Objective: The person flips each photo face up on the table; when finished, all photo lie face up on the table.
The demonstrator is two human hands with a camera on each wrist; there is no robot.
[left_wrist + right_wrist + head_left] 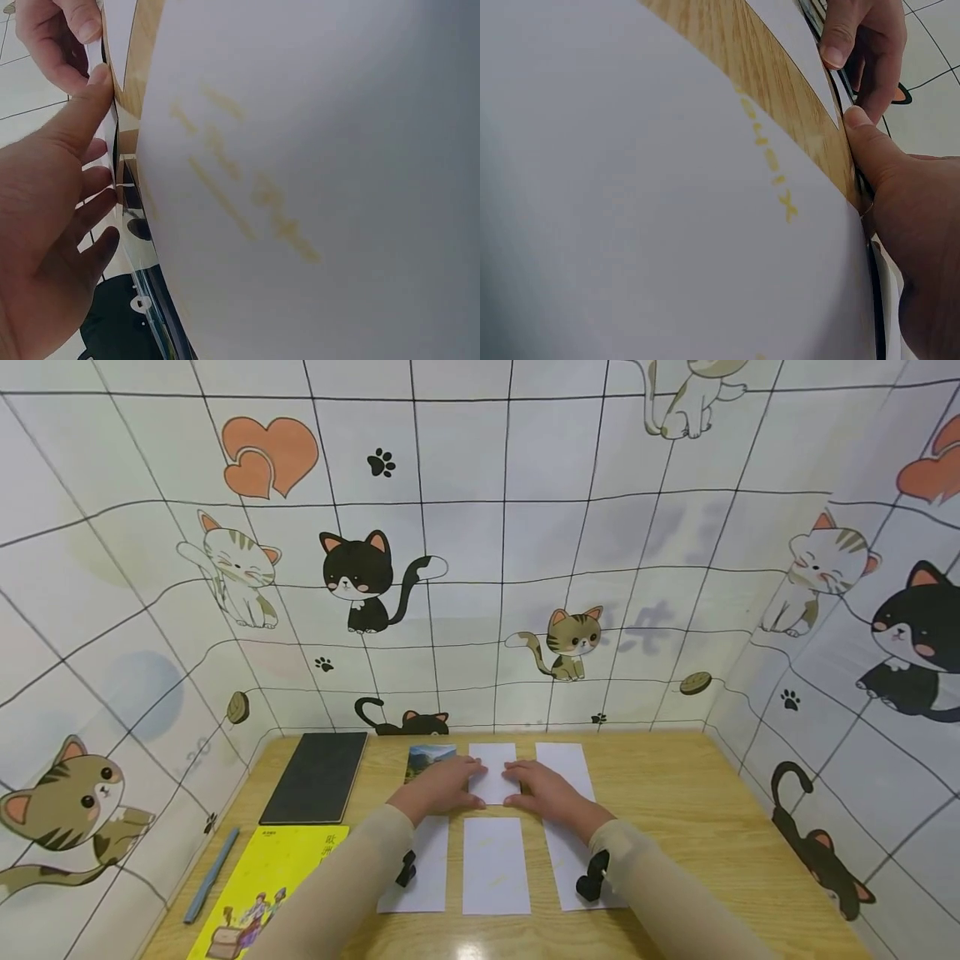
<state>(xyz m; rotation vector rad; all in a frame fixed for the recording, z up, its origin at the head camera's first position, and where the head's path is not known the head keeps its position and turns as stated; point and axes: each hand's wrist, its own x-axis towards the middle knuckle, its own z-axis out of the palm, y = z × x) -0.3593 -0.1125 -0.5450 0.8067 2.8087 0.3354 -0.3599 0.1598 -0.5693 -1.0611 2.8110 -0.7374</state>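
Wooden desk (675, 810) under you carries a grid of white cards; past the nearest row, the middle far card (493, 777) lies lengthwise away from you, between both hands. Your left hand (442, 787) and right hand (546, 792) flank it equally, fingers nearly flat, thumbs at its edges.

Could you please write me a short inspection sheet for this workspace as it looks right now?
Surface: wooden table, white cards in two rows.
Job's things: middle back card, touched by both hands; picture card at back left.
Clutter: black notebook, yellow booklet, blue pen on the left.
Grippers: left hand and right hand at the card's edges.
Cables: nothing seen.
Surroundings: cat-print walls on three sides.
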